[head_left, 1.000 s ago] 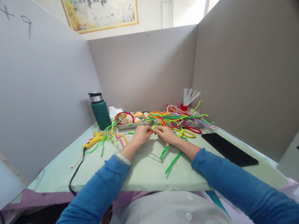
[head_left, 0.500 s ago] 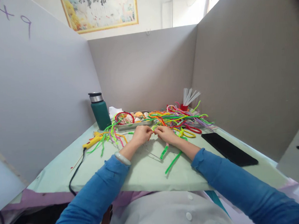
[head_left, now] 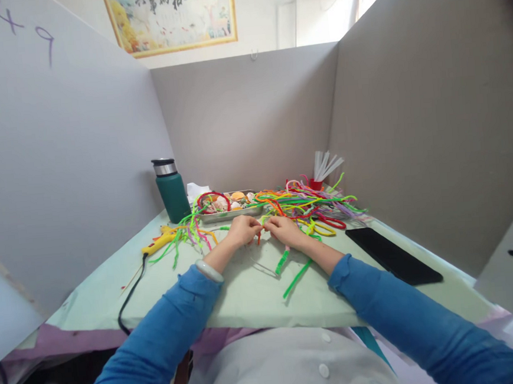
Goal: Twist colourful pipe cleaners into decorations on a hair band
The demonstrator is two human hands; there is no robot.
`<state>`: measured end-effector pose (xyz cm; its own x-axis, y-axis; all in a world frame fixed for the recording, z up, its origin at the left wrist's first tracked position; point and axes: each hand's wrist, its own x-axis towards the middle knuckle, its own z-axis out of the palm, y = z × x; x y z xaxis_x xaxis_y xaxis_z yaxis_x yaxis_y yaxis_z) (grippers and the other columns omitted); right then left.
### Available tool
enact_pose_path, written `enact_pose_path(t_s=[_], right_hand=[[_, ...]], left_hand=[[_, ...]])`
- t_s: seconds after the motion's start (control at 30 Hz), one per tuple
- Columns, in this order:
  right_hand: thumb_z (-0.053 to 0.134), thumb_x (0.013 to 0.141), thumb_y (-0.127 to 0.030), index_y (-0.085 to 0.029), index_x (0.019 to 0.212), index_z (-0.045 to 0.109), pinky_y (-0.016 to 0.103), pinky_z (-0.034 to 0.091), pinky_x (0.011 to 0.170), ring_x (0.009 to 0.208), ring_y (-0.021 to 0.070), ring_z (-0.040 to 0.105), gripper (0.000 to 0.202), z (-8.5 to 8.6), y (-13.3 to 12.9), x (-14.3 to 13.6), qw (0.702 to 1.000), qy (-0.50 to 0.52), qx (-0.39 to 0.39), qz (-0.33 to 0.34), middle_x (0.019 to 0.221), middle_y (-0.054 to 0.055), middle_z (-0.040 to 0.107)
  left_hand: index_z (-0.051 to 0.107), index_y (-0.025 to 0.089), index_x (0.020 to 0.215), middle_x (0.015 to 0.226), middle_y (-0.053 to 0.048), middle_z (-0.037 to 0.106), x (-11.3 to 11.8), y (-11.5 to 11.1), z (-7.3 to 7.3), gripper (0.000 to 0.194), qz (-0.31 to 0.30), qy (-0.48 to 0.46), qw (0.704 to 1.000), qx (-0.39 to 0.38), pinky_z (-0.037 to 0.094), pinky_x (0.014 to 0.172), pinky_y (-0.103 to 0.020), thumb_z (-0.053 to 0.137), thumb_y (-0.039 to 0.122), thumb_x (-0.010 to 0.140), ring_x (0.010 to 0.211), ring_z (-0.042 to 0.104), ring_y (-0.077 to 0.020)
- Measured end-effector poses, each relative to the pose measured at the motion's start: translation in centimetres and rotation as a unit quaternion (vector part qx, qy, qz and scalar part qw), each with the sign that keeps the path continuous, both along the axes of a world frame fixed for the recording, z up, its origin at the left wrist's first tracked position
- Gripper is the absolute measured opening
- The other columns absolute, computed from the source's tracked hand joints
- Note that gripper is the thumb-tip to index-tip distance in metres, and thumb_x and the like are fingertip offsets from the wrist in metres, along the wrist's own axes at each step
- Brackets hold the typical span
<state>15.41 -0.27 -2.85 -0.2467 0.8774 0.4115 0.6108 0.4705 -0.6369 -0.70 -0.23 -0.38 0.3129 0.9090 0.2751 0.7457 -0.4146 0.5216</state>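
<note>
My left hand (head_left: 243, 230) and my right hand (head_left: 283, 231) meet over the middle of the table, fingertips pinched and almost touching. Between them is a short orange-red pipe cleaner (head_left: 259, 238), its end hanging below the left fingertips. A bit of yellow-green fuzzy stem (head_left: 263, 219) shows just behind the fingers; whether it joins the orange one I cannot make out. Under my right wrist lies a green pipe cleaner piece (head_left: 282, 261) with a pink end. A longer green pipe cleaner (head_left: 297, 279) sticks out nearer to me. The fingers hide most of what they grip.
A metal tray (head_left: 236, 215) of shells stands behind my hands, beside a heap of coloured pipe cleaners (head_left: 310, 198). Left are a green bottle (head_left: 173, 192) and a yellow glue gun (head_left: 159, 241) with its cord. Scissors (head_left: 324, 228) and a black phone-like slab (head_left: 392, 255) lie right.
The orange-red end now hangs down below my left fingertips, where it hardly showed before. Both hands have stayed in nearly the same place.
</note>
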Motion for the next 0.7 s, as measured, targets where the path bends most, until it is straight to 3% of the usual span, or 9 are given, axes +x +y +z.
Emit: enact_pose_path(t_s=[0.27, 0.7], right_hand=[[0.041, 0.079, -0.030, -0.015, 0.065, 0.056, 0.019, 0.028, 0.046, 0.047, 0.0089, 0.043, 0.026, 0.18, -0.24, 0.02, 1.000, -0.006, -0.019, 0.001, 0.052, -0.002, 0.052], [0.042, 0.079, -0.030, -0.015, 0.062, 0.055, 0.020, 0.028, 0.052, 0.055, 0.0095, 0.045, 0.025, -0.14, 0.14, 0.06, 1.000, -0.011, 0.016, 0.004, 0.054, -0.002, 0.053]], left_hand=[[0.068, 0.012, 0.073, 0.040, 0.001, 0.051, -0.12, 0.05, -0.17, 0.030, -0.009, -0.014, 1.000, -0.021, 0.032, 0.044, -0.020, 0.051, 0.036, 0.075, 0.038, 0.043, -0.0085], [0.067, 0.011, 0.077, 0.043, 0.001, 0.052, -0.23, 0.30, -0.46, 0.028, -0.031, -0.025, 0.999, -0.028, 0.032, 0.044, -0.019, 0.051, 0.033, 0.073, 0.039, 0.044, -0.0082]])
